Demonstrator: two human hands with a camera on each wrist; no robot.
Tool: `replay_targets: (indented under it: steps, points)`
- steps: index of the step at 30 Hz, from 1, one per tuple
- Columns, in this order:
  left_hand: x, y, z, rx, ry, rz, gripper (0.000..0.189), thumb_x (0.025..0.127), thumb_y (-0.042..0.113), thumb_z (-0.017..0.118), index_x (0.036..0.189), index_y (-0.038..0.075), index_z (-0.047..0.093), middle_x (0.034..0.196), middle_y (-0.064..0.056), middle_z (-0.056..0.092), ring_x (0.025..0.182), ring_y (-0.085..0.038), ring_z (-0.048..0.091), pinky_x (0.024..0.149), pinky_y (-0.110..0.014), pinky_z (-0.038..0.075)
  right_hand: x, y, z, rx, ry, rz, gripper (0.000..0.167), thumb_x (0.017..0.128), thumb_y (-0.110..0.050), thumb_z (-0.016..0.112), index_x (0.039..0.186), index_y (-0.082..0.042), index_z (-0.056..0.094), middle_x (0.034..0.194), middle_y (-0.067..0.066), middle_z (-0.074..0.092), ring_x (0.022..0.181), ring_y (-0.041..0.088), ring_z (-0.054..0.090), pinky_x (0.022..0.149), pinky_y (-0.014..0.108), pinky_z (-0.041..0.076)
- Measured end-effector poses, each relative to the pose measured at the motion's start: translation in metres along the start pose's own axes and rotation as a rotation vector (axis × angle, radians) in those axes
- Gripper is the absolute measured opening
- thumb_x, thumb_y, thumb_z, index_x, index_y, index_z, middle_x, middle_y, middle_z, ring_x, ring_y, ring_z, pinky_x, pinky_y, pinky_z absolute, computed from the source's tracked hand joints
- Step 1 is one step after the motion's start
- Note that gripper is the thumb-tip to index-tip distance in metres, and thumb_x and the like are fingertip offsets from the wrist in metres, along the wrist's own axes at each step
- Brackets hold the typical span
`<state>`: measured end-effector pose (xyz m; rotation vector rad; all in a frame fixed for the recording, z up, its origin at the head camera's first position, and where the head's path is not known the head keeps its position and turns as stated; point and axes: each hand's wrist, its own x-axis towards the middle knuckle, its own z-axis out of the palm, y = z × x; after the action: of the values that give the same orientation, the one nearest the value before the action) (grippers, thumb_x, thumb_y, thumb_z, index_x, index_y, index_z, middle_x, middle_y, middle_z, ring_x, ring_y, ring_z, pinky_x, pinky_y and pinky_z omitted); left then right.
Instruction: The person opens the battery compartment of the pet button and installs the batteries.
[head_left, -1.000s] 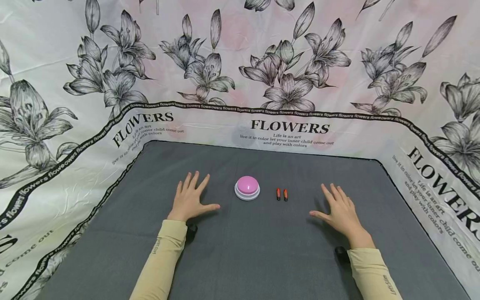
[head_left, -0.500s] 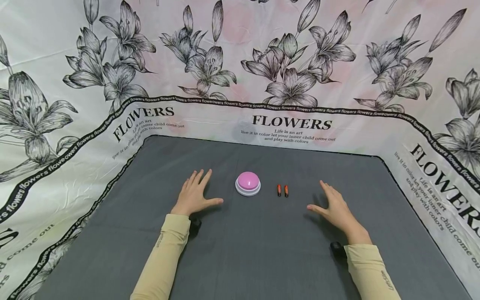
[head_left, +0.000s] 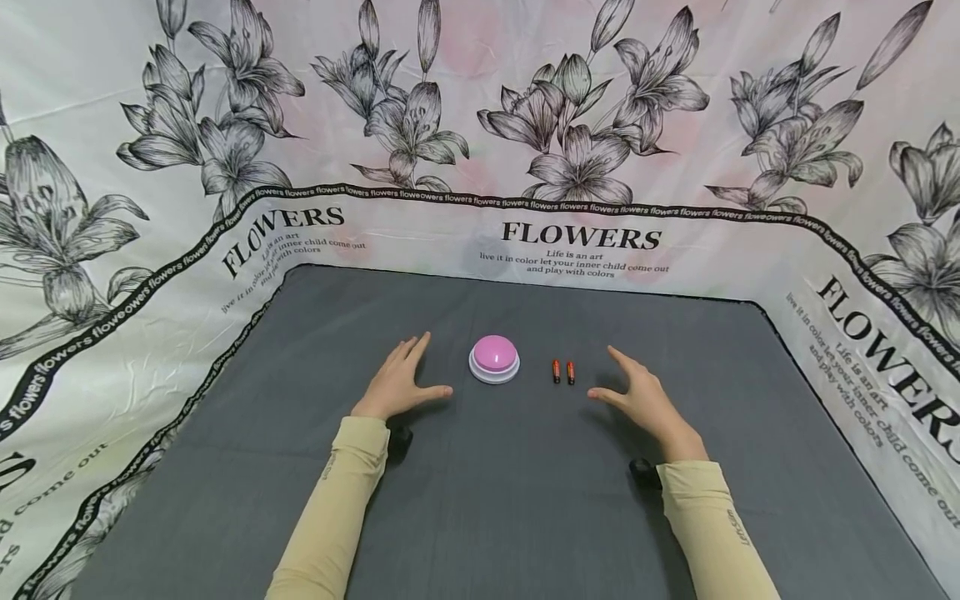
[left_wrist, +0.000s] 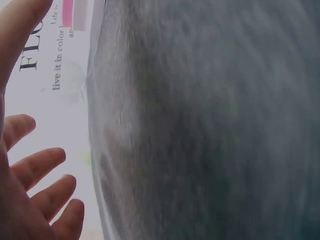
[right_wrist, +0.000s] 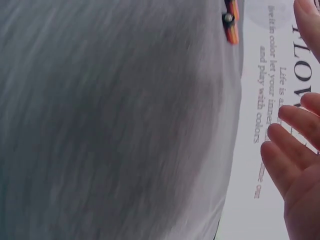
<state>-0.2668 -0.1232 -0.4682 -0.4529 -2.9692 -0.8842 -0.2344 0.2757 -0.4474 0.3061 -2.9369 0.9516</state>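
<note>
A round pink button on a white base sits near the middle of the grey cloth. To its right, two small orange-and-black batteries lie side by side. My left hand is left of the button, fingers extended and thumb pointing towards it, holding nothing. On the other side, my right hand has its thumb and fingers spread apart near the batteries, also holding nothing. The left wrist view catches a sliver of the pink button at the top; the right wrist view shows the batteries at its upper edge.
Grey cloth covers the table. A white curtain printed with flowers and lettering rises along the back and both sides. Each forearm wears a pale yellow sleeve, with a small black device at the wrist.
My right hand has moved left towards the batteries, and my left hand slightly right towards the button. Both hands have turned inward. The button and batteries keep their places on the cloth.
</note>
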Motion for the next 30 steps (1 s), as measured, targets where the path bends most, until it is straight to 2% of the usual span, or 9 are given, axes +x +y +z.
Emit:
replay_targets:
  steps: [7, 13, 22, 24, 28, 30]
  points:
    - [0.017, 0.007, 0.007, -0.132, -0.046, 0.004, 0.104, 0.072, 0.056, 0.072, 0.15, 0.015, 0.015, 0.15, -0.011, 0.02, 0.136, -0.027, 0.018, 0.104, -0.048, 0.022, 0.018, -0.018, 0.013, 0.074, -0.007, -0.027, 0.086, 0.079, -0.032, 0.074, 0.146, -0.005, 0.028, 0.146, 0.02, 0.028, 0.13, 0.041, 0.027, 0.097, 0.055, 0.028]
    - [0.026, 0.016, 0.01, -0.181, -0.063, 0.015, 0.102, 0.074, 0.053, 0.072, 0.15, 0.013, 0.016, 0.15, -0.012, 0.02, 0.136, -0.028, 0.018, 0.104, -0.048, 0.021, 0.031, -0.035, 0.022, 0.12, -0.027, -0.039, 0.084, 0.079, -0.03, 0.075, 0.145, -0.007, 0.029, 0.145, 0.017, 0.031, 0.129, 0.039, 0.031, 0.097, 0.053, 0.031]
    - [0.034, 0.025, 0.021, -0.197, -0.088, 0.005, 0.101, 0.074, 0.052, 0.072, 0.149, 0.012, 0.019, 0.15, -0.011, 0.022, 0.136, -0.026, 0.019, 0.105, -0.044, 0.021, 0.049, -0.047, 0.042, 0.118, -0.057, -0.083, 0.081, 0.078, -0.035, 0.075, 0.142, -0.004, 0.037, 0.14, 0.017, 0.04, 0.129, 0.032, 0.034, 0.099, 0.048, 0.03]
    - [0.036, 0.026, 0.024, -0.203, -0.094, 0.004, 0.101, 0.074, 0.052, 0.073, 0.148, 0.01, 0.02, 0.149, -0.012, 0.023, 0.136, -0.026, 0.02, 0.105, -0.044, 0.021, 0.052, -0.049, 0.046, 0.114, -0.08, -0.09, 0.08, 0.079, -0.034, 0.074, 0.142, -0.003, 0.036, 0.134, 0.019, 0.045, 0.122, 0.032, 0.041, 0.097, 0.047, 0.033]
    - [0.037, 0.029, 0.029, -0.201, -0.111, -0.01, 0.1, 0.073, 0.051, 0.073, 0.148, 0.009, 0.021, 0.149, -0.013, 0.024, 0.135, -0.027, 0.021, 0.105, -0.043, 0.021, 0.056, -0.053, 0.054, 0.127, -0.107, -0.093, 0.077, 0.08, -0.029, 0.074, 0.141, -0.001, 0.037, 0.134, 0.02, 0.045, 0.119, 0.032, 0.044, 0.095, 0.046, 0.035]
    - [0.037, 0.03, 0.03, -0.205, -0.122, -0.019, 0.1, 0.073, 0.051, 0.073, 0.148, 0.009, 0.022, 0.149, -0.013, 0.024, 0.136, -0.027, 0.02, 0.105, -0.044, 0.021, 0.058, -0.055, 0.058, 0.139, -0.116, -0.09, 0.076, 0.08, -0.028, 0.074, 0.141, 0.0, 0.037, 0.139, 0.018, 0.04, 0.124, 0.033, 0.04, 0.097, 0.046, 0.034]
